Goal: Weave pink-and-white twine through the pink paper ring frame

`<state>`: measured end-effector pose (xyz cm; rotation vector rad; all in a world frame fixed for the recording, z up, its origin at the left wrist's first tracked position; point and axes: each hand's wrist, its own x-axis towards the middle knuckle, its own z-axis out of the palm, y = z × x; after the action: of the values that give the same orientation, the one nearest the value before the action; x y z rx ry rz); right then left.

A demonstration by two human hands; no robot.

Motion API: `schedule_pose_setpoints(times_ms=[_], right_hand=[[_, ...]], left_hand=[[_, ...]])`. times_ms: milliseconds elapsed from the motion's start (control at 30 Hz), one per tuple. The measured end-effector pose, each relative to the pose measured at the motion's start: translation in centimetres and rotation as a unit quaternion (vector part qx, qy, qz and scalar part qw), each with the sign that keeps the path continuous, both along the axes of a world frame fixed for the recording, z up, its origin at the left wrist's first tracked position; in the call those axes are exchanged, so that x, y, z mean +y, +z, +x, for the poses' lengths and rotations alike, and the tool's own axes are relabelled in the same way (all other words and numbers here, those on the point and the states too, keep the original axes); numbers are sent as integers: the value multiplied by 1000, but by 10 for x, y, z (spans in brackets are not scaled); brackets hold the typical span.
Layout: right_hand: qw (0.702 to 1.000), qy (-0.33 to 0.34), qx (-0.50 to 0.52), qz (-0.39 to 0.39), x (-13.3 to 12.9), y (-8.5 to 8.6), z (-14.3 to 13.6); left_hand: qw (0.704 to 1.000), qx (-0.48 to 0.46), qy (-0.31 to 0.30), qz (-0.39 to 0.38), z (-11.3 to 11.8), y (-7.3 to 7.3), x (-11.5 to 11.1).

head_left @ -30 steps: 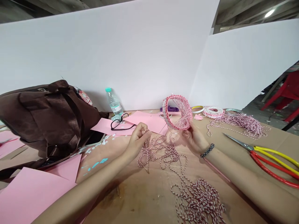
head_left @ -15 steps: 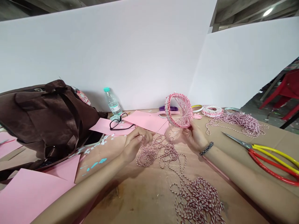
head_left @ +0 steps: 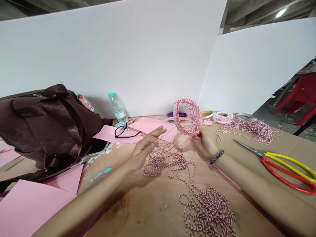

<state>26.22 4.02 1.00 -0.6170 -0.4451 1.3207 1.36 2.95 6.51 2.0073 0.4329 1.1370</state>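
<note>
My right hand (head_left: 203,143), wearing a dark beaded bracelet (head_left: 217,157), is closed on the lower edge of a ring (head_left: 175,115) wrapped and laced with red-and-white cord. The ring is held upright above the table, its laced mesh (head_left: 195,115) towards the right. To the left of it is my left hand (head_left: 145,148), fingers stretched out and apart. A taut strand of cord (head_left: 169,132) slants from the ring down to the left fingers; how it meets them cannot be made out. Loose tangled cord (head_left: 158,161) lies on the table below both hands.
A larger cord heap (head_left: 209,210) lies in front. Scissors (head_left: 261,153) with red and yellow handles are at right, near another cord pile (head_left: 259,130) and a wrapped ring (head_left: 223,117). Glasses (head_left: 128,131), pink sheets (head_left: 37,207), a bottle (head_left: 118,108) and a brown bag (head_left: 49,125) are left.
My left hand has gone from closed, pinching fingers to stretched, spread ones, in nearly the same place. My right hand and the ring have hardly moved.
</note>
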Motion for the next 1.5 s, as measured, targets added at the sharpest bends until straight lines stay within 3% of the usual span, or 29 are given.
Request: schedule_pose_setpoints(times_ms=[100,167,233,333,400,500,767,900,1033,1167,1267,1400,1500], right_hand=[[1000,0,-11,-1,0,-1,0],[1000,1,-26,2,-2,0,-3],[999,7,-46,7,-5,2,-7],[996,23,-80,18,-12,5,-14],[991,26,-126,31,-16,7,-17],[979,6,-196,55,-19,9,-19],[973,-26,-210,89,-21,10,-21],[971,-21,-222,87,-22,11,-21],[966,-7,-243,91,-23,8,-21],[959,7,-269,89,-24,12,-21],[950,-27,-303,71,-23,22,-18],[893,-38,-438,91,-26,39,-6],[812,35,-564,145,-45,53,5]], left_hand=[[988,-111,-56,-95,5,4,-4],[977,-124,-25,-172,8,5,-2],[972,-63,51,-220,10,4,2],[967,118,148,-168,9,-1,10],[956,217,163,-107,7,-5,13],[950,257,153,-93,5,-13,18],[960,188,154,-141,0,-24,31],[969,49,131,-204,-2,-22,34],[937,-77,67,-335,0,-21,34],[902,-120,79,-407,1,-25,34],[880,-161,99,-437,2,-34,37],[855,-237,110,-449,4,-47,41],[841,-273,123,-450,6,-54,43]])
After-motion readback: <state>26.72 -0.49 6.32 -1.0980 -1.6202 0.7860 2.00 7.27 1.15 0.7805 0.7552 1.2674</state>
